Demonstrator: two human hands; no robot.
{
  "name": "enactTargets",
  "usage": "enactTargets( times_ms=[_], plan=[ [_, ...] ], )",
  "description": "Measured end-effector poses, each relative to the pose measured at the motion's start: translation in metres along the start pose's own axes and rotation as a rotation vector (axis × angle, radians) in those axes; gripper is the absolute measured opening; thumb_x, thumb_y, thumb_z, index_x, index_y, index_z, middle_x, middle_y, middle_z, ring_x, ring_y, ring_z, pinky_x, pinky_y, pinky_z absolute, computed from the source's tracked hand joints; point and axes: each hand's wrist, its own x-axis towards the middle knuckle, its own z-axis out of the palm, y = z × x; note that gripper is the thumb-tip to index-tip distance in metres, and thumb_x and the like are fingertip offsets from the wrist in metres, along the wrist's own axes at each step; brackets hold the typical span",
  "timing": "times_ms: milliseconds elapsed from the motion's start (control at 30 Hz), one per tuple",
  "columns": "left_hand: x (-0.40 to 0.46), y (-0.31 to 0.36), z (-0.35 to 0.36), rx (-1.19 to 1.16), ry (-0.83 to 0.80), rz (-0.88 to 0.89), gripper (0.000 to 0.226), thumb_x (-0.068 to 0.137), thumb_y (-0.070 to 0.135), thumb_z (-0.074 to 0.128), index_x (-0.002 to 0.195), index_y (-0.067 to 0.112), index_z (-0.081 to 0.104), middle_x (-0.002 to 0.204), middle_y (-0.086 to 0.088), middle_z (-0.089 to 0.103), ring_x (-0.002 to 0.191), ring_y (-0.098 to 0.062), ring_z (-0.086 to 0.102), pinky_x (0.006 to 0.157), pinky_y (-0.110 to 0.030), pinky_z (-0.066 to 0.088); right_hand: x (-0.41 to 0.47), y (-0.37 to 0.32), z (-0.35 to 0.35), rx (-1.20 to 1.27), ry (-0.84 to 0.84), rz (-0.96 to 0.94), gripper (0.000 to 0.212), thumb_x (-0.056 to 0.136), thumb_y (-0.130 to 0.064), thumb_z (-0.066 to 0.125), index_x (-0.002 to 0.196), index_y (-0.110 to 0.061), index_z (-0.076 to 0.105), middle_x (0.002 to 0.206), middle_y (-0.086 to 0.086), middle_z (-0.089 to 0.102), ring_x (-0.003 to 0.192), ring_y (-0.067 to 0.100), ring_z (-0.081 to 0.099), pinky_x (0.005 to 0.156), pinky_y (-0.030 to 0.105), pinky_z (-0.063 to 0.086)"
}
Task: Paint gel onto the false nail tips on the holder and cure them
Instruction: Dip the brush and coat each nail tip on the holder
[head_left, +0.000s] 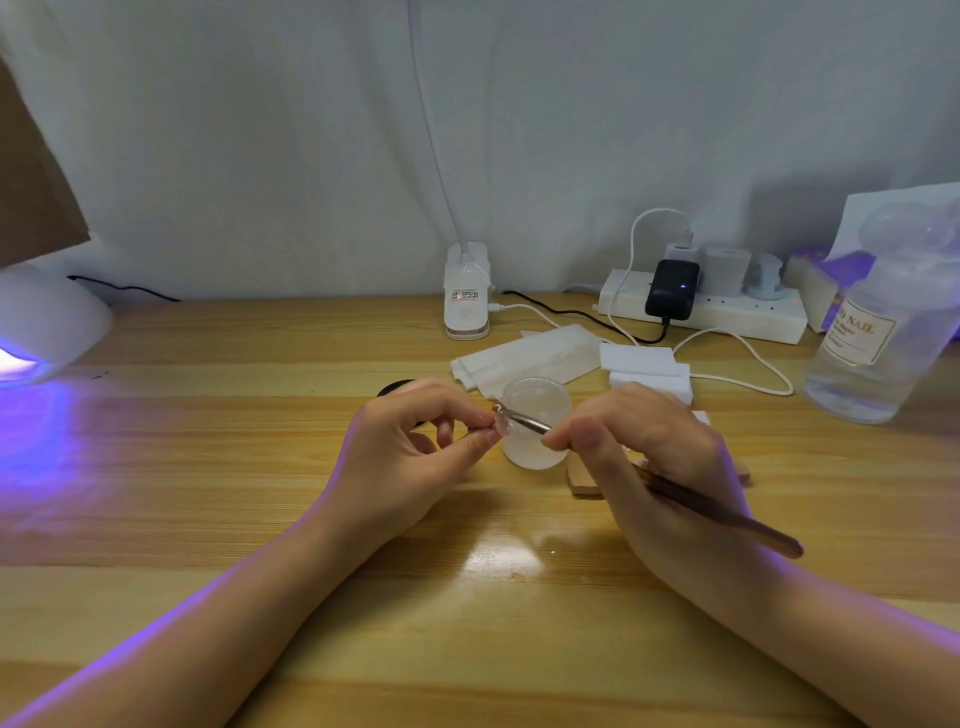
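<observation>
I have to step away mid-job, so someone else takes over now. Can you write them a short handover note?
Left hand pinches a nail tip above the table.
Right hand grips the brush, its tip at the nail tip.
A small clear cup stands just behind the hands.
The curing lamp is at the far left, glowing violet.
Done: cannot tell how many tips are painted.
Left: finish this coat, then cure under the lamp.

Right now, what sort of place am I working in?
Probably a home nail-art desk, not a salon: a lit curing lamp at the left edge, a nail liquid bottle on the right, and a power strip against a draped wall.
</observation>
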Motion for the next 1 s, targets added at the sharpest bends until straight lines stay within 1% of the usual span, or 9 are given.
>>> enactTargets(
  times_ms=[133, 333, 467, 533, 700, 800, 867, 933, 1000],
  plan=[
    [0.000, 0.000, 0.001, -0.007, 0.003, 0.001, 0.009, 0.072, 0.025, 0.071, 0.073, 0.033, 0.068, 0.074, 0.010, 0.063, 0.062, -0.006, 0.045, 0.043, -0.019, 0.035, -0.003, -0.001, -0.004, 0.072, 0.003, -0.016, 0.041, 0.096, -0.042, 0.032, 0.074, -0.025, 0.062, 0.069, -0.017, 0.058, 0.068, -0.003, 0.055, 0.068, 0.033, 0.043],
    [0.000, 0.001, 0.000, 0.007, -0.008, -0.007, 0.001, 0.073, 0.029, 0.070, 0.073, 0.028, 0.069, 0.075, 0.004, 0.064, 0.062, -0.008, 0.046, 0.044, -0.018, 0.035, -0.001, 0.000, -0.001, 0.047, 0.002, 0.035, 0.048, 0.094, -0.044, 0.034, 0.078, -0.014, 0.068, 0.071, -0.003, 0.064, 0.067, 0.016, 0.060, 0.063, 0.040, 0.046],
    [0.001, 0.003, 0.001, 0.032, 0.001, -0.018, 0.011, 0.071, 0.034, 0.067, 0.073, 0.023, 0.069, 0.071, 0.007, 0.063, 0.061, -0.006, 0.046, 0.045, -0.016, 0.034, -0.002, -0.003, -0.003, 0.076, -0.029, -0.016, 0.037, 0.096, -0.041, 0.033, 0.077, -0.026, 0.061, 0.068, -0.009, 0.062, 0.066, 0.008, 0.059, 0.066, 0.036, 0.044],
    [0.001, 0.003, 0.001, 0.043, 0.012, -0.025, 0.014, 0.072, 0.034, 0.066, 0.072, 0.021, 0.069, 0.069, 0.012, 0.061, 0.060, -0.004, 0.046, 0.045, -0.013, 0.032, -0.003, -0.003, -0.004, 0.097, -0.017, -0.029, 0.036, 0.097, -0.039, 0.033, 0.077, -0.027, 0.060, 0.068, -0.012, 0.062, 0.067, 0.004, 0.059, 0.068, 0.035, 0.044],
    [0.001, 0.004, 0.000, 0.053, 0.011, -0.027, 0.012, 0.072, 0.032, 0.067, 0.074, 0.021, 0.069, 0.070, 0.011, 0.060, 0.062, -0.006, 0.048, 0.046, -0.014, 0.034, 0.000, -0.003, -0.002, 0.075, -0.015, 0.061, 0.038, 0.094, -0.043, 0.034, 0.082, -0.022, 0.063, 0.073, -0.005, 0.064, 0.071, 0.013, 0.060, 0.065, 0.038, 0.046],
    [0.001, 0.002, 0.000, 0.059, -0.003, -0.024, 0.011, 0.072, 0.028, 0.067, 0.076, 0.019, 0.070, 0.067, 0.011, 0.059, 0.062, -0.005, 0.047, 0.047, -0.011, 0.032, 0.000, -0.005, -0.003, 0.085, -0.053, 0.017, 0.036, 0.094, -0.045, 0.034, 0.081, -0.026, 0.061, 0.069, -0.005, 0.064, 0.067, 0.011, 0.060, 0.063, 0.038, 0.046],
    [0.001, 0.002, 0.000, 0.052, 0.001, -0.033, 0.009, 0.072, 0.028, 0.067, 0.075, 0.020, 0.070, 0.067, 0.013, 0.059, 0.061, -0.004, 0.047, 0.047, -0.010, 0.032, -0.001, -0.007, -0.004, 0.109, -0.066, -0.031, 0.040, 0.095, -0.043, 0.035, 0.077, -0.022, 0.064, 0.065, -0.002, 0.063, 0.064, 0.012, 0.060, 0.061, 0.037, 0.045],
    [0.001, 0.002, 0.000, 0.033, 0.004, -0.035, 0.008, 0.072, 0.029, 0.067, 0.075, 0.022, 0.071, 0.068, 0.016, 0.061, 0.061, -0.003, 0.049, 0.046, -0.011, 0.032, -0.001, -0.008, -0.006, 0.131, -0.063, -0.021, 0.043, 0.094, -0.043, 0.038, 0.075, -0.016, 0.066, 0.065, 0.000, 0.064, 0.062, 0.018, 0.060, 0.059, 0.039, 0.045],
    [0.001, 0.002, 0.000, 0.005, -0.003, -0.028, 0.008, 0.073, 0.029, 0.067, 0.078, 0.024, 0.071, 0.069, 0.018, 0.063, 0.062, -0.003, 0.051, 0.044, -0.013, 0.034, 0.001, -0.010, -0.009, 0.147, -0.048, 0.036, 0.036, 0.089, -0.044, 0.047, 0.078, -0.015, 0.066, 0.069, 0.000, 0.065, 0.063, 0.019, 0.061, 0.058, 0.038, 0.047]
  ],
)
